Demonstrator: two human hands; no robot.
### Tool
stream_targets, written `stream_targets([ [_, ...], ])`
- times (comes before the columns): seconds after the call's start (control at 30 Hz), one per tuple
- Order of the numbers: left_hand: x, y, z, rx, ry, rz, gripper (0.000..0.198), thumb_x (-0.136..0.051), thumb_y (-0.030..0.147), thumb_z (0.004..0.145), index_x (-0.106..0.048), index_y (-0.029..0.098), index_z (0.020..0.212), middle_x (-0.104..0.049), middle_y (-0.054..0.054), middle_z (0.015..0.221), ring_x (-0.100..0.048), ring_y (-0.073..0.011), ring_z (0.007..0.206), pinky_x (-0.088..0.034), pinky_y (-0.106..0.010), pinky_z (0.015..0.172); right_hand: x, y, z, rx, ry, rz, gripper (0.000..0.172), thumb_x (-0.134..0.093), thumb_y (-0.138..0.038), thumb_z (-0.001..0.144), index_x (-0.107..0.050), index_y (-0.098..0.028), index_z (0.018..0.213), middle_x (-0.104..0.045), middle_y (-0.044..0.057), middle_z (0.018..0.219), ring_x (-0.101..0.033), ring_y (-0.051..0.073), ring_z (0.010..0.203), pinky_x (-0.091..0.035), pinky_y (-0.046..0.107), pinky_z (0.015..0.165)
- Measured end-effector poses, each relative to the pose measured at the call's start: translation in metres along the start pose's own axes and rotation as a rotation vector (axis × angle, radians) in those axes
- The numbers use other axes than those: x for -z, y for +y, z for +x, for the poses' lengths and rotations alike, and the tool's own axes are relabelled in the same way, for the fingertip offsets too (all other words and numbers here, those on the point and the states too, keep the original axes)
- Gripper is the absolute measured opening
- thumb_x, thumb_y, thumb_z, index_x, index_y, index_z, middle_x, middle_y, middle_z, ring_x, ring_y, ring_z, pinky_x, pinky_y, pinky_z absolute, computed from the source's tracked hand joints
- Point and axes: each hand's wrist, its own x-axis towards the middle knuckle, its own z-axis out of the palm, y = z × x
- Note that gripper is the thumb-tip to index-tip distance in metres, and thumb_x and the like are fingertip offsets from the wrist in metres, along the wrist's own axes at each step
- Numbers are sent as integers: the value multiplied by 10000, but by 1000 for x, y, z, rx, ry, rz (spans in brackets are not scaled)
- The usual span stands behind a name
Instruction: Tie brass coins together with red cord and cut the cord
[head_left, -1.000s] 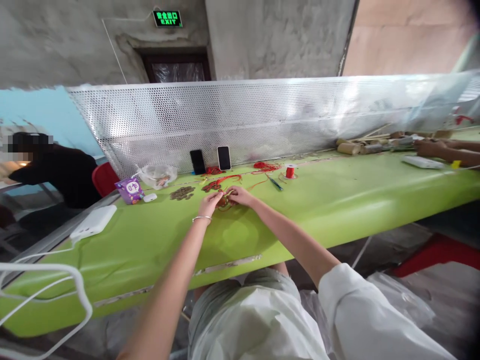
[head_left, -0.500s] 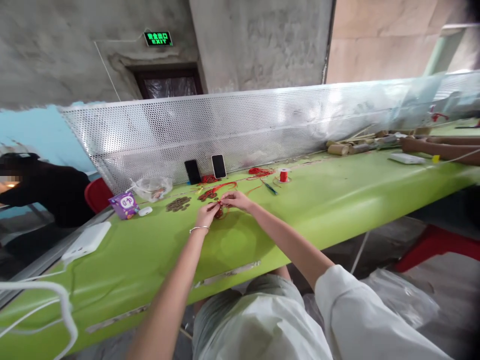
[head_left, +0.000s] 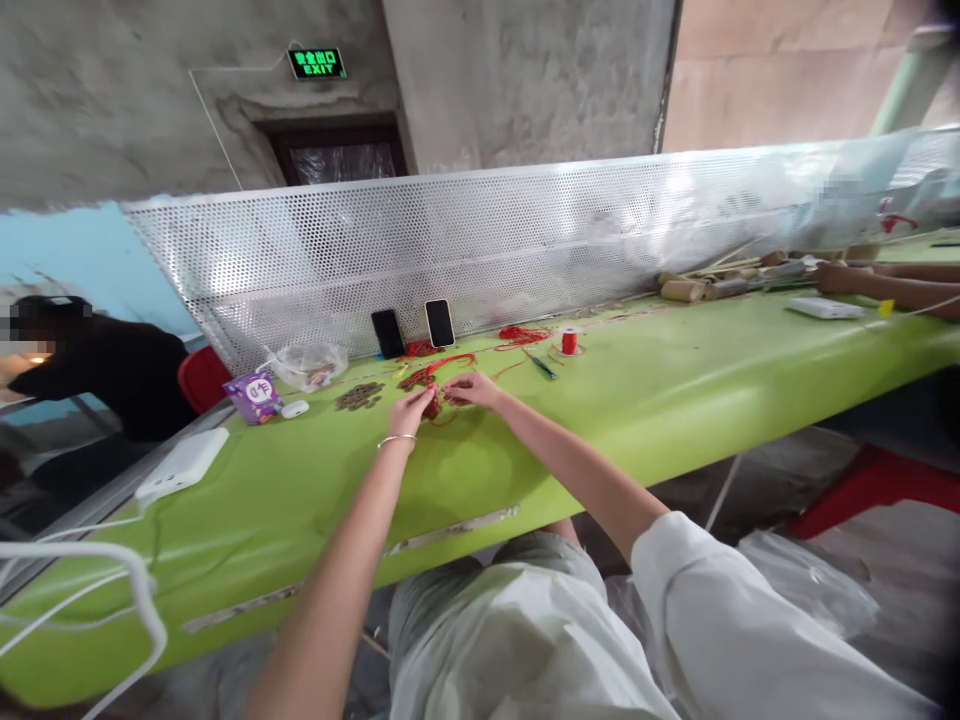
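Observation:
My left hand (head_left: 410, 412), with a bracelet at the wrist, pinches a small knotted red cord (head_left: 430, 405) that has something dark brown in it. Just to the right, my right hand (head_left: 472, 389) has thumb and fingers pressed together near the cord's upper end; what lies between these fingertips is too small to make out. A thin loop of cord hangs below the hands. Behind them lie more red cords (head_left: 439, 370). Left of the hands is a pile of brown, coin-like discs (head_left: 360, 396).
Farther back stand two phones (head_left: 440, 323), a red thread spool (head_left: 570, 343) and a teal slim tool (head_left: 541, 367). At left are a purple box (head_left: 253, 398), a plastic bag (head_left: 311, 366) and a white power strip (head_left: 184, 467). A mesh divider (head_left: 480, 245) borders the table. Another person's arms (head_left: 885, 287) rest at right.
My hands have drawn slightly apart; fingertips that met at the cord now show a small gap. The whole view has shifted a little.

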Motion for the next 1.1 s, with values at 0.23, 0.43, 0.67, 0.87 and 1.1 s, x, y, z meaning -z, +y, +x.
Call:
stream_targets([
  [0.23, -2, 4, 2, 151, 70, 25, 294, -569, 314, 904, -570, 147, 1146, -604, -85, 1131, -618, -199, 946, -542, -395, 798, -4, -3, -1, 117, 19, -149, 136, -713, -235, 744, -746, -144, 839, -732, 49, 795, -642, 104, 610, -504, 195, 601],
  [0.43, -2, 7, 1, 135, 61, 101, 278, -572, 310, 902, -580, 142, 1124, -613, -79, 1107, -621, -195, 931, -543, -387, 789, -2, -11, -4, 177, 62, -245, 221, -691, -325, 775, -746, -155, 905, -733, 47, 788, -659, 109, 591, -500, 188, 578],
  [0.67, -1, 6, -1, 91, 53, 161, 295, -565, 325, 906, -574, 148, 1141, -608, -82, 1125, -620, -199, 937, -544, -388, 790, -3, -15, -6, 202, 59, -292, 283, -677, -352, 785, -743, -119, 931, -739, 79, 788, -661, 131, 616, -483, 199, 562],
  [0.87, 1, 1, -1, 112, 44, 247, 279, -560, 320, 909, -581, 156, 1133, -607, -83, 1131, -617, -197, 942, -543, -389, 798, -8, -13, -10, 216, 4, -315, 220, -703, -306, 757, -756, -130, 878, -744, 77, 798, -644, 128, 595, -461, 201, 548],
  [1.1, 0, 4, -1, 135, -18, 329, 283, -568, 320, 904, -582, 147, 1127, -612, -78, 1114, -620, -197, 932, -543, -387, 791, -6, -16, -12, 209, 83, -354, 184, -688, -260, 771, -745, -136, 894, -741, 61, 790, -663, 130, 645, -476, 194, 586],
])
